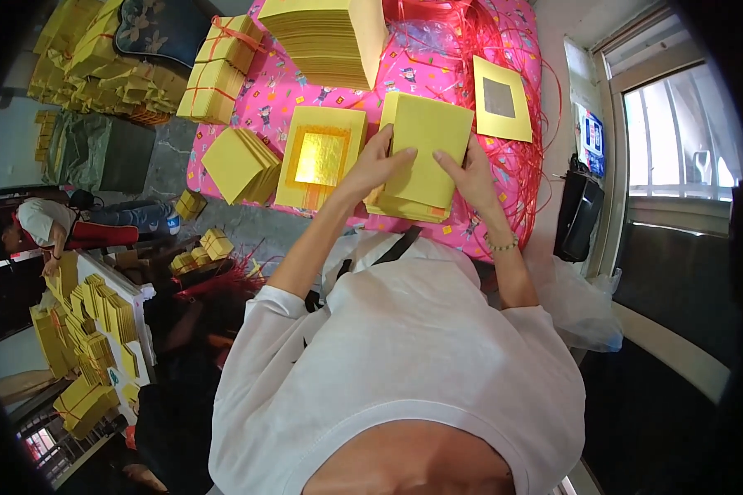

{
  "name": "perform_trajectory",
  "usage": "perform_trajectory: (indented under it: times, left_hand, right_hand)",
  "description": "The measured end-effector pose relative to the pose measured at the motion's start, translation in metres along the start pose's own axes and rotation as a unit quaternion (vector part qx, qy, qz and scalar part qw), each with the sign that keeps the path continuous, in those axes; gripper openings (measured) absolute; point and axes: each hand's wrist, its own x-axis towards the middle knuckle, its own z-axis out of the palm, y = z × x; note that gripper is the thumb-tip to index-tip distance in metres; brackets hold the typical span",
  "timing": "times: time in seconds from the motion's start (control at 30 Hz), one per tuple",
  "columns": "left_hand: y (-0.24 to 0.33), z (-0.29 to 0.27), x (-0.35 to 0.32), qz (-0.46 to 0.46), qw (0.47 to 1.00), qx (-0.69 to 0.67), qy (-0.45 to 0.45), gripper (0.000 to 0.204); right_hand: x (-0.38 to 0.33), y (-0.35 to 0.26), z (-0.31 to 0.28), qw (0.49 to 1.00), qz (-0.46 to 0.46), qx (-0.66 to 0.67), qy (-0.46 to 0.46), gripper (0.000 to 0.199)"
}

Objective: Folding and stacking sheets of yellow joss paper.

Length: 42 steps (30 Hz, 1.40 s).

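Note:
Between my hands is a stack of yellow paper sheets (428, 153), its lower sheets fanned out a little toward me. My left hand (378, 163) grips its left edge, thumb lying on top. On the opposite edge my right hand (469, 172) holds it the same way, fingers down the side. Just left of the stack lies a yellow sheet with a gold foil square (319, 157) and orange print. Farther left sits a fanned pile of yellow paper (238, 167). A yellow sheet with a grey square (499, 98) lies beyond my right hand.
Pink patterned cloth (276, 91) covers the table. At its back stand a tall yellow paper stack (326, 41) and bundles tied with red strapping (220, 70). Loose red straps (512, 177) tangle along the right. Another person (54, 223) is at the left, near a paper-laden white table (144, 330).

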Motion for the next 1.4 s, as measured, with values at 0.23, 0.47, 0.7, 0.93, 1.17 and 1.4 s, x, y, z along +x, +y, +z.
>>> perform_trajectory:
  times: [0.23, 0.47, 0.7, 0.93, 1.17, 1.4]
  left_hand:
    - [0.012, 0.001, 0.006, -0.104, 0.993, -0.043, -0.032, 0.039]
    - [0.009, 0.005, 0.006, -0.111, 0.993, -0.047, -0.020, 0.038]
    - [0.025, 0.018, -0.005, -0.080, 0.995, -0.050, 0.025, 0.039]
    - [0.023, 0.038, -0.019, 0.067, 0.994, -0.050, 0.074, 0.041]
    - [0.028, 0.042, -0.026, 0.113, 0.992, -0.031, 0.049, 0.047]
    - [0.023, 0.041, -0.029, 0.133, 0.990, -0.019, 0.043, 0.052]
  right_hand:
    - [0.008, -0.010, -0.005, 0.998, 0.059, 0.033, -0.011, 0.035]
    - [0.006, -0.011, -0.004, 0.995, 0.085, 0.043, -0.001, 0.034]
    - [-0.004, -0.019, 0.002, 1.000, 0.009, 0.016, -0.001, 0.044]
    - [-0.013, -0.038, 0.007, 1.000, -0.018, 0.017, -0.012, 0.048]
    - [-0.020, -0.045, 0.003, 0.999, -0.004, 0.028, -0.027, 0.048]
    - [-0.024, -0.047, 0.003, 0.999, -0.010, 0.030, -0.035, 0.047]
